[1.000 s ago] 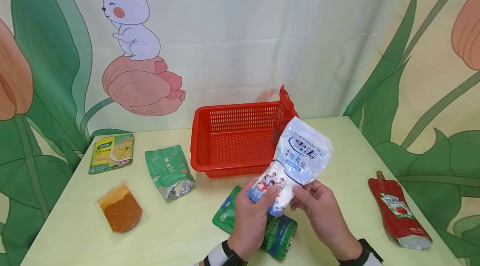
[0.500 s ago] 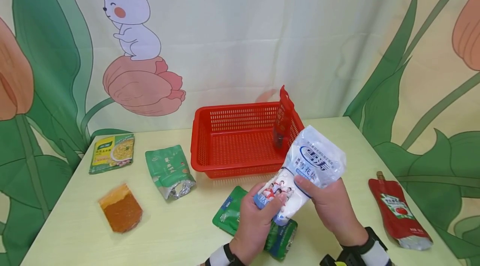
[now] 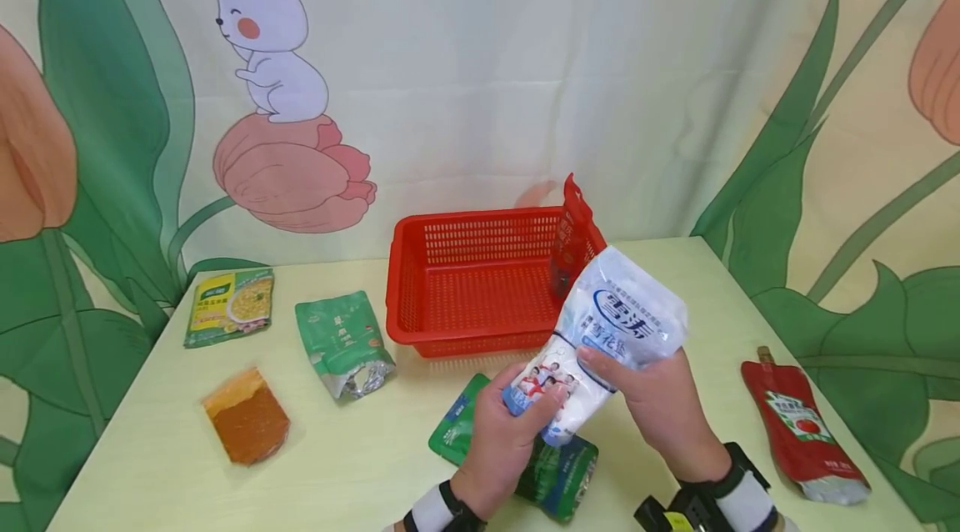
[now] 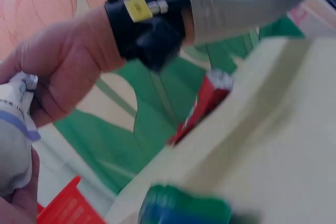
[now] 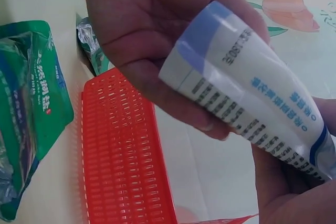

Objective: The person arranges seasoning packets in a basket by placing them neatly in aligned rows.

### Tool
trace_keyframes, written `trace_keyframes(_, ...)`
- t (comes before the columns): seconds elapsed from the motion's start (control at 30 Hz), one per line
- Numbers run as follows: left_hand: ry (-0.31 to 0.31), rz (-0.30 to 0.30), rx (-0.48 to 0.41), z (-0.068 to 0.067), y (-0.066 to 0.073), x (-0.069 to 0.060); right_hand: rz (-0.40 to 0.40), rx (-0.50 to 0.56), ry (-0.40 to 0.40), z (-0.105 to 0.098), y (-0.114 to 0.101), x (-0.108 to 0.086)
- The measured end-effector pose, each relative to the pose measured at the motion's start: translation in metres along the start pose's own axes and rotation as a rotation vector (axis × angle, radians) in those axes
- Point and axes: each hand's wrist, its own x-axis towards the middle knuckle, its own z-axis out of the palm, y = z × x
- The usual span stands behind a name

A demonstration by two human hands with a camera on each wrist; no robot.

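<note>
Both hands hold a white and blue bag of salt (image 3: 600, 340) up above the table, its top tilted to the right. My left hand (image 3: 504, 440) grips the bag's lower left end, thumb on the printed front. With its thumb across the front, my right hand (image 3: 663, 407) grips the bag's right side. The right wrist view shows the back of the salt bag (image 5: 252, 93) with the fingers of both hands around it. Below the hands lies a green packet (image 3: 558, 474), partly hidden by the left hand and wrist.
Behind the hands stands a red basket (image 3: 472, 340) with a red packet (image 3: 573, 240) upright at its right end. Leftward lie a green pouch (image 3: 345, 340), a yellow-green soup packet (image 3: 228, 307) and a brown-filled packet (image 3: 247, 419). A ketchup pouch (image 3: 806, 428) lies at the right.
The right hand has shifted from the bag's lower corner up its right side, its thumb now across the front. The bag has moved slightly right and leans further over.
</note>
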Motion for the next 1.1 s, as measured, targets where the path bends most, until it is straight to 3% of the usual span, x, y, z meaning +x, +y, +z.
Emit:
trace_keyframes(0.23,-0.082,0.144,0.270,-0.020,0.007,0.019,-0.065,0.023,-0.026,0.005,-0.002,0.013)
trace_keyframes(0.4,-0.128,0.200,0.411,-0.038,0.029,0.035,-0.124,0.026,-0.050,0.013,-0.013,0.033)
trace_keyframes(0.57,-0.163,0.256,0.648,-0.062,0.058,0.052,-0.177,0.001,-0.061,0.026,-0.028,0.060)
trace_keyframes(0.7,-0.176,0.263,1.036,-0.080,0.074,0.068,-0.203,-0.131,-0.039,0.036,-0.039,0.082)
trace_keyframes(0.8,-0.181,0.266,1.284,-0.088,0.075,0.081,-0.211,-0.278,-0.014,0.045,-0.044,0.099)
trace_keyframes(0.93,-0.207,0.238,1.382,-0.093,0.064,0.097,-0.196,-0.492,0.028,0.059,-0.044,0.122)
trace_keyframes(1.1,-0.257,0.222,1.445,-0.096,0.045,0.108,-0.094,-0.678,0.050,0.076,-0.034,0.152)
